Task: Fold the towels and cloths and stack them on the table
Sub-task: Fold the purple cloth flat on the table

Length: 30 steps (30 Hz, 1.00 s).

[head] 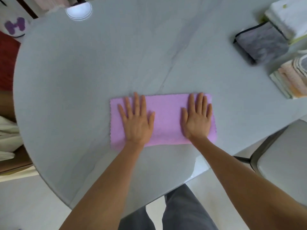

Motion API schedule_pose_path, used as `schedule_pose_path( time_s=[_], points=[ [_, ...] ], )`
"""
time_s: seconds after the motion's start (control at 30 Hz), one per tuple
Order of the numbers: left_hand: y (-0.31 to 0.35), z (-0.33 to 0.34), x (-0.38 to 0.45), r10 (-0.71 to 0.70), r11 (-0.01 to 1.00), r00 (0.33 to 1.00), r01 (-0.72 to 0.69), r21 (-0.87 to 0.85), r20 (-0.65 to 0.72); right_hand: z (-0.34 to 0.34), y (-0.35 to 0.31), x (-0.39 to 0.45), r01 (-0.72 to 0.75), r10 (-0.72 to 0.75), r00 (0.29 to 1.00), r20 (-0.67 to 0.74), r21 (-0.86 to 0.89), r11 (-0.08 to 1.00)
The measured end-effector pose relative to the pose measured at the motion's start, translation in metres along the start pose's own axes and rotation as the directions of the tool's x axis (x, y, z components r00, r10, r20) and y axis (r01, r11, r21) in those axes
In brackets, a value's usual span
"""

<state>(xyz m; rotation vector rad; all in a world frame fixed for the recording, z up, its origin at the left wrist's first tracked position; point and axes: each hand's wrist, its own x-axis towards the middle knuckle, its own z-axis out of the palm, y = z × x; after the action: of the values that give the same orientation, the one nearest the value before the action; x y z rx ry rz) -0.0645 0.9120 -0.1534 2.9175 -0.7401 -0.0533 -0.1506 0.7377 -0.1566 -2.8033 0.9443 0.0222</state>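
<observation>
Both hands (167, 121) flat on pink cloth (166, 120); folded stacks (289, 80) far right.

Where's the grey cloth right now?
In the head view, the grey cloth lies folded at the table's far right, between two towel stacks, away from the pink cloth.

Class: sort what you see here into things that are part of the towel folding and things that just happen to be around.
Part of the job: pink cloth, left hand, right hand, grey folded cloth, white towels, striped stack, table.

Just around: chair, white bowl.
</observation>
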Motion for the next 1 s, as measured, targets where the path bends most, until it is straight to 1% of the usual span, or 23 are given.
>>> schedule_pose_path(
  time_s=[0.03,0.07,0.1,0.13,0.17,0.2,0.23,0.3,0.37,0.4,0.47,0.5,0.57,0.63,0.7,0.8,0.87,0.93,1.0],
  points=[
    [0.006,-0.003,-0.005,0.081,0.997,0.997,-0.081,-0.006,-0.004,-0.001,-0.007,-0.011,0.086,-0.086,0.996,0.001,0.025,0.996],
    [0.012,-0.004,-0.013,0.154,0.988,0.988,-0.154,-0.01,0.004,0.0,-0.009,-0.025,0.216,-0.217,0.976,0.021,0.023,0.976],
    [0.014,-0.004,-0.022,0.201,0.98,0.979,-0.2,-0.015,0.024,0.001,-0.005,-0.039,0.341,-0.341,0.938,0.061,0.005,0.94],
    [0.012,-0.002,-0.03,0.226,0.974,0.973,-0.226,-0.011,0.05,0.0,0.006,-0.046,0.415,-0.412,0.906,0.094,-0.021,0.909],
    [0.008,0.001,-0.035,0.241,0.97,0.968,-0.242,0.008,0.076,-0.001,0.021,-0.046,0.435,-0.428,0.897,0.111,-0.042,0.9],
    [0.001,0.004,-0.038,0.258,0.965,0.962,-0.262,0.032,0.09,-0.002,0.035,-0.042,0.413,-0.406,0.908,0.098,-0.059,0.909],
    [-0.002,0.005,-0.036,0.28,0.957,0.955,-0.285,0.047,0.095,-0.006,0.049,-0.036,0.358,-0.352,0.932,0.084,-0.079,0.93],
    [-0.001,0.002,-0.025,0.296,0.952,0.949,-0.303,0.051,0.113,-0.014,0.063,-0.026,0.207,-0.2,0.975,0.097,-0.069,0.976],
    [0.009,-0.006,-0.012,0.335,0.938,0.925,-0.345,0.026,0.179,-0.02,0.065,-0.028,-0.003,-0.001,0.991,0.131,0.027,1.0],
    [0.015,-0.011,-0.006,0.364,0.925,0.9,-0.379,0.018,0.24,-0.025,0.064,-0.03,-0.106,0.093,0.988,0.123,0.1,0.989],
    [0.017,-0.023,0.01,0.388,0.905,0.836,-0.426,0.013,0.388,-0.036,0.058,-0.032,-0.27,0.251,0.962,0.112,0.222,0.937],
    [0.016,-0.029,0.019,0.366,0.907,0.807,-0.422,0.017,0.464,-0.042,0.053,-0.03,-0.332,0.305,0.942,0.14,0.255,0.908],
    [0.015,-0.038,0.034,0.301,0.915,0.769,-0.4,0.056,0.564,-0.053,0.044,-0.023,-0.462,0.392,0.883,0.258,0.332,0.822],
    [0.018,-0.04,0.038,0.281,0.914,0.757,-0.398,0.075,0.589,-0.062,0.039,-0.013,-0.588,0.441,0.803,0.401,0.412,0.696],
    [0.022,-0.039,0.038,0.275,0.909,0.753,-0.406,0.093,0.598,-0.069,0.037,-0.005,-0.634,0.425,0.765,0.485,0.449,0.629],
    [0.031,-0.041,0.04,0.279,0.894,0.748,-0.431,0.122,0.602,-0.071,0.042,0.002,-0.647,0.361,0.758,0.543,0.558,0.52],
    [0.035,-0.042,0.039,0.275,0.892,0.75,-0.433,0.131,0.601,-0.07,0.05,0.004,-0.618,0.33,0.782,0.529,0.585,0.526],
    [0.043,-0.042,0.036,0.261,0.898,0.761,-0.417,0.14,0.594,-0.071,0.062,0.006,-0.573,0.308,0.814,0.493,0.593,0.565],
    [0.061,-0.039,0.03,0.252,0.903,0.769,-0.405,0.144,0.588,-0.074,0.077,0.007,-0.548,0.32,0.832,0.453,0.584,0.599]
  ],
)
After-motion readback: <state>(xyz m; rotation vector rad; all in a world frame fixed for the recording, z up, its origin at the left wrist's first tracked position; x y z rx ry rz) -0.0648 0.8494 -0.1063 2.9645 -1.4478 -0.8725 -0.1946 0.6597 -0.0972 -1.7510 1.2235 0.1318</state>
